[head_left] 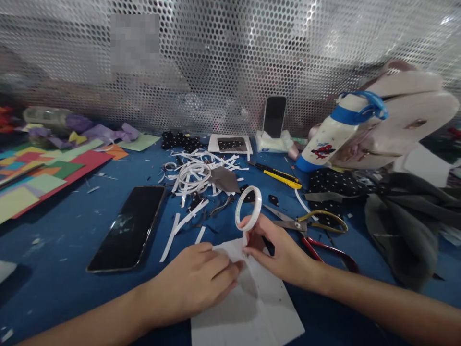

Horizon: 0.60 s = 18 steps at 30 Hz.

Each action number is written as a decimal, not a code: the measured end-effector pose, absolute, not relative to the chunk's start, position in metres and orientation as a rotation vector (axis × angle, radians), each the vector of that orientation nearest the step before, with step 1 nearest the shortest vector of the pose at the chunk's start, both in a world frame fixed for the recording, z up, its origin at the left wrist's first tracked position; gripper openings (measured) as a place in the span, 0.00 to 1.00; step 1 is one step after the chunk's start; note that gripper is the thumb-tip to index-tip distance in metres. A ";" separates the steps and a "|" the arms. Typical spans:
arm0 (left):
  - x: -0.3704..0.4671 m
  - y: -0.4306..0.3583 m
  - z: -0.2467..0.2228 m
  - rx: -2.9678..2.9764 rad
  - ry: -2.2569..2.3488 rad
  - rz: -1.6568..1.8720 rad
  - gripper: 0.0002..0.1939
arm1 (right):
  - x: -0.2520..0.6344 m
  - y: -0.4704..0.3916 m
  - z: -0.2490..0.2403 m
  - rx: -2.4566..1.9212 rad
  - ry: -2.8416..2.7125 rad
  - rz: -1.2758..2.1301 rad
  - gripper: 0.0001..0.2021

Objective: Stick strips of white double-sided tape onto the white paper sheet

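My right hand [279,252] holds a thin white tape roll [248,207] upright by its lower edge, just above a white sheet of paper [252,307] lying on the blue table. My left hand [196,281] presses down on the near left part of that sheet, its fingertips close to the right hand's fingers. A short strip of tape runs from the roll down to the paper's top edge.
A black phone [127,228] lies to the left. White paper strips [196,175] litter the middle. Scissors [306,222], red pliers [331,251] and a yellow utility knife [279,175] lie to the right. Coloured paper [43,175] at far left; a bottle [334,129], bag and dark cloth [406,216] at right.
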State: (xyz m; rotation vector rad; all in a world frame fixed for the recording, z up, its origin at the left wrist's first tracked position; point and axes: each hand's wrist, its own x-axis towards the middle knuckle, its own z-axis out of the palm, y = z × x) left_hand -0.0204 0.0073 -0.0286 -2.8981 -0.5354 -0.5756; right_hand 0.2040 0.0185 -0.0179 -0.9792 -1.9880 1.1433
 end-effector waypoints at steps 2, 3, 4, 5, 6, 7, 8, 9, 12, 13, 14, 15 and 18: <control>-0.020 0.007 -0.028 -2.915 -0.538 -0.573 0.10 | 0.204 0.019 -0.018 -0.969 -1.992 1.149 0.19; -0.020 0.007 -0.028 -2.919 -0.536 -0.572 0.10 | 0.204 0.019 -0.018 -0.966 -1.994 1.155 0.19; -0.020 0.007 -0.028 -2.921 -0.537 -0.569 0.10 | 0.204 0.019 -0.018 -0.966 -1.995 1.160 0.19; -0.020 0.008 -0.027 -2.916 -0.540 -0.572 0.10 | 0.204 0.019 -0.018 -0.967 -1.995 1.160 0.19; -0.020 0.008 -0.027 -2.912 -0.545 -0.568 0.10 | 0.204 0.019 -0.018 -0.969 -1.994 1.158 0.20; -0.020 0.008 -0.027 -2.907 -0.548 -0.570 0.09 | 0.204 0.020 -0.019 -0.970 -1.992 1.153 0.20; -0.019 0.008 -0.026 -2.905 -0.549 -0.571 0.09 | 0.204 0.020 -0.019 -0.970 -1.991 1.147 0.20; -0.019 0.008 -0.027 -2.905 -0.549 -0.567 0.10 | 0.204 0.020 -0.019 -0.973 -1.992 1.143 0.20; -0.020 0.008 -0.027 -2.908 -0.553 -0.554 0.11 | 0.204 0.020 -0.020 -0.985 -2.004 1.137 0.21; -0.020 0.008 -0.027 -2.906 -0.557 -0.557 0.11 | 0.204 0.020 -0.020 -0.988 -2.008 1.135 0.21; -0.020 0.008 -0.027 -2.905 -0.556 -0.561 0.11 | 0.204 0.020 -0.020 -0.988 -2.011 1.135 0.21; -0.020 0.009 -0.027 -2.905 -0.552 -0.567 0.11 | 0.204 0.019 -0.020 -0.988 -2.015 1.135 0.21; -0.020 0.009 -0.024 -2.903 -0.536 -0.586 0.11 | 0.204 0.018 -0.020 -0.991 -2.028 1.135 0.21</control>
